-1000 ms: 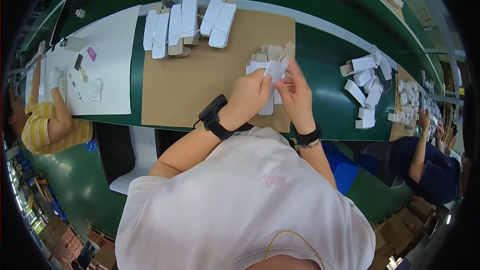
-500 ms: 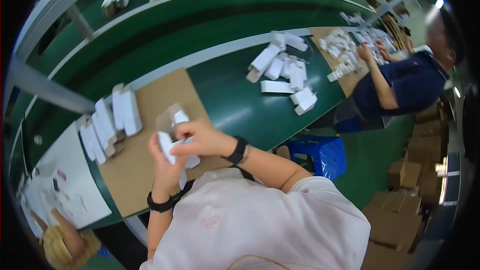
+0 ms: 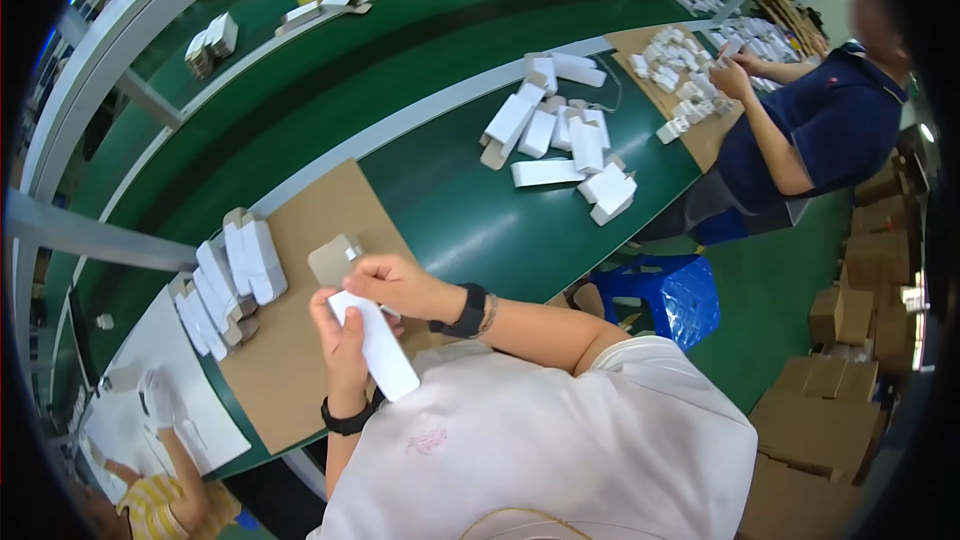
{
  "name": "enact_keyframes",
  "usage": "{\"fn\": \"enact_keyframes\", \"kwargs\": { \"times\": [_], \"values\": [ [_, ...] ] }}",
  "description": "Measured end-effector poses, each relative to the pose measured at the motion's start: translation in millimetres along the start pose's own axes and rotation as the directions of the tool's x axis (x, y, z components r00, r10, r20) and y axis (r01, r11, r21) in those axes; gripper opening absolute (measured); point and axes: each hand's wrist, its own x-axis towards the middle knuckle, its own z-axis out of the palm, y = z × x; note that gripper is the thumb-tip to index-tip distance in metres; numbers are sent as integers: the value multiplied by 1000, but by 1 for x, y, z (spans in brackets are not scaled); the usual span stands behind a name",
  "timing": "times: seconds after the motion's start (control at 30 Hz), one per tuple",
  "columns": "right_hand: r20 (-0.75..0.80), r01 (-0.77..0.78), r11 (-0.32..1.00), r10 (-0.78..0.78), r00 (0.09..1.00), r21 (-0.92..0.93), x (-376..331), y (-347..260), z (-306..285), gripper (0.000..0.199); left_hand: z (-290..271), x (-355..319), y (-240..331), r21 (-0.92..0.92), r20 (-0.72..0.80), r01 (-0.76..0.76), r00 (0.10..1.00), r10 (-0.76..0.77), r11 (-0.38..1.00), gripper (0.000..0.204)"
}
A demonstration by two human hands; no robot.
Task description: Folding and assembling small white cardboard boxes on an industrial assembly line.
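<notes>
Close in front of my body, a long, narrow white carton (image 3: pixel 384 355) is held tilted over the brown cardboard sheet (image 3: pixel 300 360). My left hand (image 3: pixel 345 345) is closed round its side, thumb lying along the white face. The fingers of my right hand (image 3: pixel 400 287) are pinched at its upper end, beside an opened greyish-brown flap (image 3: pixel 333 260). What the right fingertips press on is partly hidden. To the left on the sheet, several white cartons (image 3: pixel 258 258) lie side by side in a row.
A loose heap of white cartons (image 3: pixel 587 145) lies on the green table (image 3: pixel 455 210) to the right. Beyond it a co-worker (image 3: pixel 800 130) handles small white pieces (image 3: pixel 672 60). Another person (image 3: pixel 165 500) works at the lower left. A blue stool (image 3: pixel 660 295) stands below the table edge.
The carton has swung so its long white face shows, lower end toward my body. My right hand has moved to its upper end. The whole view has shifted slightly.
</notes>
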Motion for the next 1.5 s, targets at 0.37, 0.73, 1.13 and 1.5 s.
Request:
{"fn": "enact_keyframes", "kwargs": {
  "times": [0.37, 0.73, 1.13, 1.5],
  "values": [
    [100, 13, 961, 15, 995, -276, -2, -25, -3, 22, -31, -14, 2, 346, 81, -86, 995, 62, 934, 71],
    [210, -107, 946, 176, 962, -305, 12, -26, -4, 30, -44, -19, 23, 499, 108, 35, 989, -102, 866, 82],
    [206, 91, 915, -9, 978, -392, 0, -9, 7, 34, -51, -8, 11, 381, 86, 24, 994, -61, 924, 81],
    [212, -15, 973, 65, 975, -229, 24, -5, -15, 36, -59, 6, 20, 549, 135, -29, 989, -54, 835, 91]
  ]
}}
